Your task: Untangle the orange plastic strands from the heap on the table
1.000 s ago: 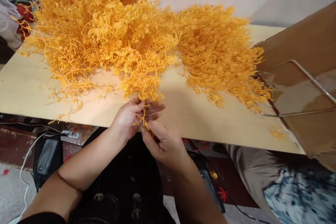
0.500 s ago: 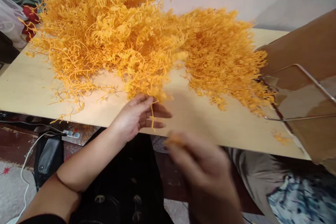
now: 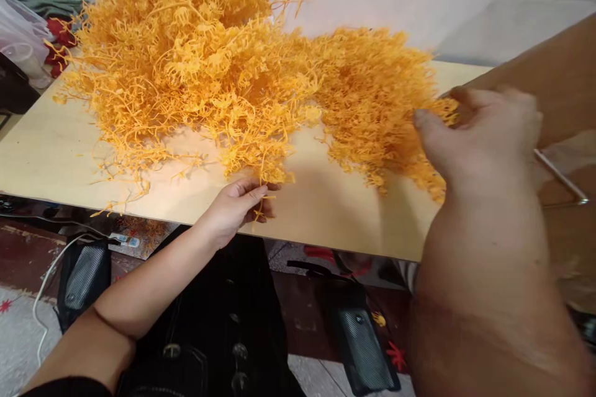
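At the near edge of the table (image 3: 56,161), an orange sprig (image 3: 261,192) of the big tangled pile (image 3: 186,68) is pinched by the left hand (image 3: 237,205). The right hand (image 3: 479,136), blurred, seems closed on a piece at the smaller heap (image 3: 372,99) toward the right edge. Sorting is judged under way; a release there comes next.

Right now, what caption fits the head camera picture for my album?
Left hand pinches orange strands at the table edge; right hand reaches the smaller orange pile.
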Tool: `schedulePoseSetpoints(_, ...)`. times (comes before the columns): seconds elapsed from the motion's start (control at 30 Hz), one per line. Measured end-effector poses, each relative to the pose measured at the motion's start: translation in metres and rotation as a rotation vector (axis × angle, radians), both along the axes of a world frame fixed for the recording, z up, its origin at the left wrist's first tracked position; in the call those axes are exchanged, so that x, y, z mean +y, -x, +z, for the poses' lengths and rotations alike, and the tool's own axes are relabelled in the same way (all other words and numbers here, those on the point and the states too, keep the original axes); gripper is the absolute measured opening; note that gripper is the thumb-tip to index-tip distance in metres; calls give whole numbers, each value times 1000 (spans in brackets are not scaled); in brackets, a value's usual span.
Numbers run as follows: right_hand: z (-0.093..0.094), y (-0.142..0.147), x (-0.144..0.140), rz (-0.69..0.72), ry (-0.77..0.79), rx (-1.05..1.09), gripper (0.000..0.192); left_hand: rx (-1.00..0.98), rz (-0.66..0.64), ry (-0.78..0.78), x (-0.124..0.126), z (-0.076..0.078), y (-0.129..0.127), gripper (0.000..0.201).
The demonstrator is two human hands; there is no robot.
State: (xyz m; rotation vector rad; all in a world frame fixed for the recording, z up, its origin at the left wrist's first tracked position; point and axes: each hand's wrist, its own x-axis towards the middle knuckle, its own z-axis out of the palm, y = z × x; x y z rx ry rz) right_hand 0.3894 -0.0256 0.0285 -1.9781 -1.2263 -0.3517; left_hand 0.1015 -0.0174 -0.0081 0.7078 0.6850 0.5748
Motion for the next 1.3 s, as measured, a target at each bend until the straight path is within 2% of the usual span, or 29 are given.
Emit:
schedulePoseSetpoints(0.03, 3, 15, -4, -87, 56, 8, 50, 6, -3, -17, 1, -1, -1, 12)
schedulePoseSetpoints(0.07, 5, 34, -9, -68, 71, 85, 44, 16, -10, -39, 1, -1, -2, 11)
schedulePoseSetpoints(0.13, 3, 75, -19, 158, 81, 243, 38, 43, -36, -96, 1, -1, -5, 9)
schedulePoseSetpoints(0.2, -5, 113, -26, 439, 205, 372, 35, 72, -66, -153, 1, -1, -7, 9)
schedulePoseSetpoints(0.27, -16, 140, -29, 547, 236, 382, 32, 94, -76, -181, 1, 0, -8, 10)
schedulePoseSetpoints(0.33, -26, 155, -30, 562, 170, 313, 26, 92, -64, -167, 2, 1, -6, 10)
schedulePoseSetpoints(0.43, -33, 163, -36, 586, 55, 200, 14, 53, -36, -110, 4, 2, -3, 11)
schedulePoseSetpoints(0.6, -41, 171, -52, 635, 6, 193, 7, 5, 3, -57, 6, 2, 1, 16)
schedulePoseSetpoints(0.73, -48, 181, -57, 606, -27, 265, 10, 12, 13, -64, 7, 3, -1, 19)
schedulePoseSetpoints(0.93, -53, 189, -60, 598, -43, 322, 7, 21, -93, -5, 14, 6, -1, 19)
schedulePoseSetpoints(1.1, -58, 192, -58, 554, -2, 459, 11, -55, 22, 18, 17, 1, -5, 16)
schedulePoseSetpoints(1.3, -56, 188, -49, 571, 45, 670, 16, -85, -25, 39, 19, 0, -6, 12)
